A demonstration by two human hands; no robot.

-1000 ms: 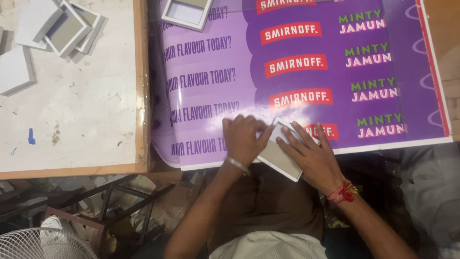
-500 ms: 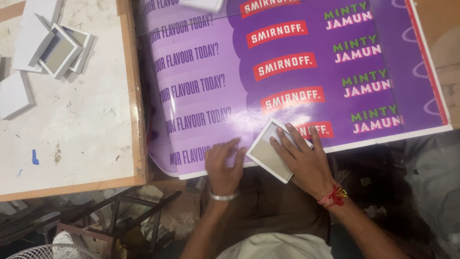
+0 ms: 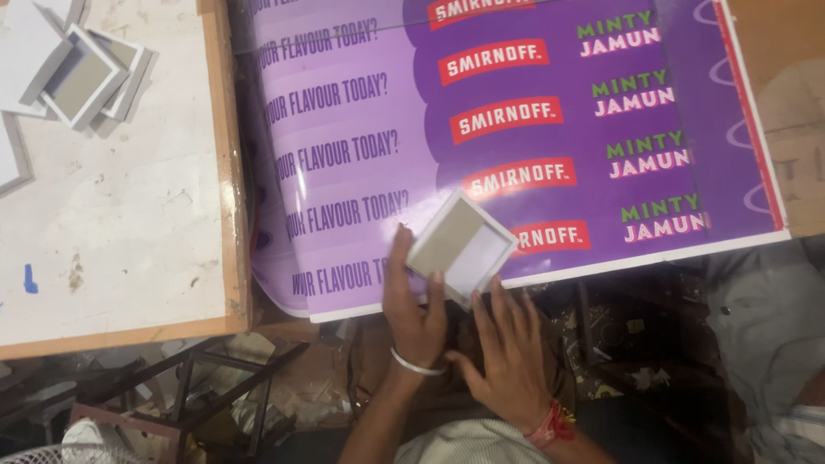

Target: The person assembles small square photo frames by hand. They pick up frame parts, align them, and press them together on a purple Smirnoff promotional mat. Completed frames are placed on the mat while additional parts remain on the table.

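Observation:
My left hand (image 3: 414, 302) grips a small square tray-like piece (image 3: 460, 247) with a white rim and a grey inside. It holds the piece by its lower left side, tilted like a diamond, over the near edge of a large glossy purple printed sheet (image 3: 516, 129). My right hand (image 3: 509, 361) is just below the piece, fingers spread, with the fingertips near its lower edge. A white bangle sits on my left wrist and a red thread band on my right.
A white worktop with a wooden rim (image 3: 129, 223) lies to the left, with a pile of similar square pieces (image 3: 82, 73) at its far corner. Beneath are a metal frame (image 3: 189, 387) and a fan guard (image 3: 43, 451). Brown board (image 3: 786, 112) shows at the right.
Both hands have drawn back toward me off the sheet. The square piece has turned and now sits in my left hand, and my right hand no longer lies flat on it.

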